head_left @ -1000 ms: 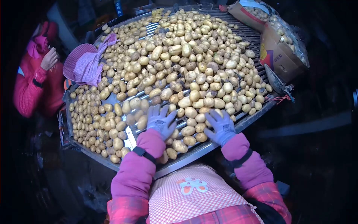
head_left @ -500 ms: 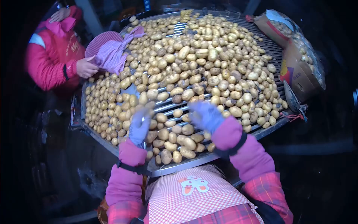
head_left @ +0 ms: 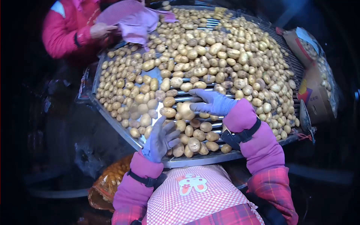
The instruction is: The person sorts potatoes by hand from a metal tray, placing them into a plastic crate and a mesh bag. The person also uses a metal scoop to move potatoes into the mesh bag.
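Observation:
Many potatoes (head_left: 240, 75) lie spread over a slatted metal table (head_left: 187, 162). My left hand (head_left: 160, 139), in a grey-purple glove, is at the near edge of the pile, fingers spread and pointing up, holding nothing. In a matching glove, my right hand (head_left: 213, 103) reaches in from the right over the bare slats. Its fingers are apart and point left, and a blurred potato (head_left: 185, 111) is just below the fingertips. Several potatoes (head_left: 194, 144) sit on the slats between my hands and the near rim.
At the upper left, another person in a red jacket (head_left: 69, 35) holds a pink cloth and hat (head_left: 137, 22). An open cardboard box (head_left: 317, 99) with a clear bag of potatoes (head_left: 325, 75) stands on the right. A filled net sack (head_left: 112, 180) is below the table's left edge.
The view has shifted, so the table sits further right. My left hand has opened and moved toward the near edge. The other person's hat and cloth appear higher in the view.

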`<action>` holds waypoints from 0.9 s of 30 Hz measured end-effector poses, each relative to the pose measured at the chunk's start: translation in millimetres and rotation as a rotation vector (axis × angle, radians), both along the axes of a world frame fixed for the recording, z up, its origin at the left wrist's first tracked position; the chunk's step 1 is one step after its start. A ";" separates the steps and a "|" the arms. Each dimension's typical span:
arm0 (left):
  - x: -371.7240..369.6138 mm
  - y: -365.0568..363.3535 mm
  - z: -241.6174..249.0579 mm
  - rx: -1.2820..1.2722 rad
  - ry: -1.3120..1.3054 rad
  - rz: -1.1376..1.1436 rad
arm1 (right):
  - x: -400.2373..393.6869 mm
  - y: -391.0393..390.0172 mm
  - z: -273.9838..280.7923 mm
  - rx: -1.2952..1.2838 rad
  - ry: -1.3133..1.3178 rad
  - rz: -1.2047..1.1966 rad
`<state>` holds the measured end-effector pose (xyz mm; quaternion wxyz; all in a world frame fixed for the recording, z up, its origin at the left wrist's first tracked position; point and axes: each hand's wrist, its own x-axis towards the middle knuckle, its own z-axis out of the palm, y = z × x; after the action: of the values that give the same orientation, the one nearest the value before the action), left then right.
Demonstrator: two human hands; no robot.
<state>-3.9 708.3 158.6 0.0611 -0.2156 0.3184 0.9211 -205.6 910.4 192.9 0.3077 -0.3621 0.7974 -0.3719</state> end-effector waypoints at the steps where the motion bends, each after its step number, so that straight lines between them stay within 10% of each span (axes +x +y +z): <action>1: -3.4 4.0 0.7 0.058 -0.007 -0.024 | -1.4 11.0 4.6 -0.083 0.013 -0.168; 4: -4.5 2.5 -17.1 0.201 -0.084 -0.059 | -11.2 75.9 16.6 0.018 0.410 -0.531; 12: -0.4 -21.0 -4.0 0.293 -0.159 -0.032 | 29.6 85.8 -54.3 0.647 0.937 -0.266; 18: 26.1 -58.8 4.6 0.194 -0.160 0.245 | 1.1 65.0 -62.5 0.842 0.637 -0.275; 27: 23.4 -32.9 -12.3 0.288 -0.006 -0.111 | 58.9 0.2 54.5 0.033 -0.179 -0.242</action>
<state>19.5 675.3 146.3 0.1434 -0.1894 0.1941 0.9518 -146.7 910.6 247.4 0.3362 -0.2237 0.8107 -0.4239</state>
